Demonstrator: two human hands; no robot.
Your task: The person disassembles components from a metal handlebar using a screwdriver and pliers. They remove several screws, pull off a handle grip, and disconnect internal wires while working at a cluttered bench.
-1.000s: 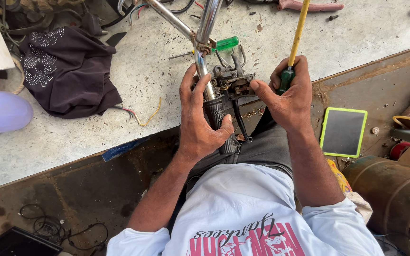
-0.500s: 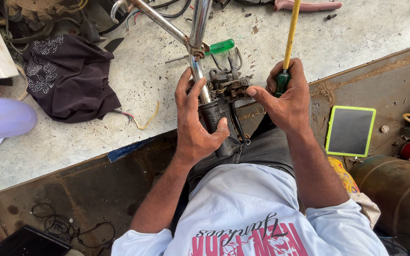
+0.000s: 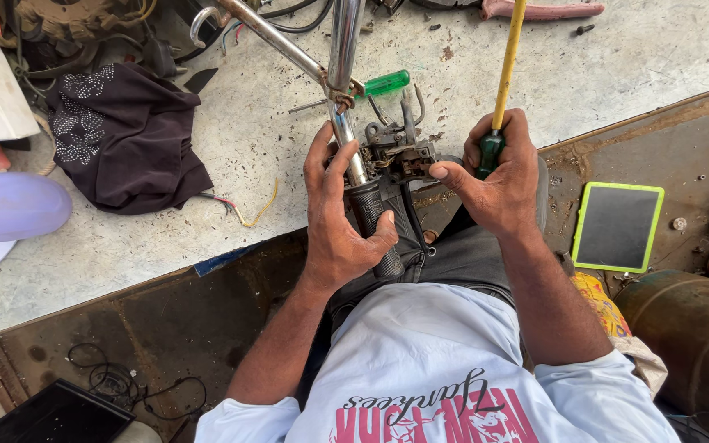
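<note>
At the far left a pale purple rounded object [image 3: 6, 207] is lying at the nine o'clock edge, with a dark cloth [image 3: 121, 139] bunched just beside it toward ten o'clock on the concrete floor [image 3: 166, 254]. A short yellow wire [image 3: 249, 212] is trailing from the cloth's lower corner.

At centre the person is sitting with a chrome handlebar [image 3: 345, 49] running down from twelve o'clock into the lap. The left hand [image 3: 340, 217] is wrapping around the handlebar's black rubber grip [image 3: 375, 217], thumb pressing one side and fingers curling closed on the bar above it. A green-handled tool [image 3: 387, 83] is lying on the floor just beside the bar, toward one o'clock of the left hand.

The switch housing [image 3: 400, 156], opened and showing its dark inner parts, is sitting on the bar directly between the two hands, touching the left fingertips.

The right hand [image 3: 498, 176] is closing in a fist around the dark green handle of a screwdriver [image 3: 506, 66], whose yellow shaft is pointing up to twelve o'clock; the thumb is reaching toward the housing at nine o'clock.

To the right, at three o'clock, a green-framed slate [image 3: 617, 228] is lying flat on the rusty plate [image 3: 683, 139], well apart from the hand. A rusty drum [image 3: 687, 328] is standing at four o'clock.
</note>
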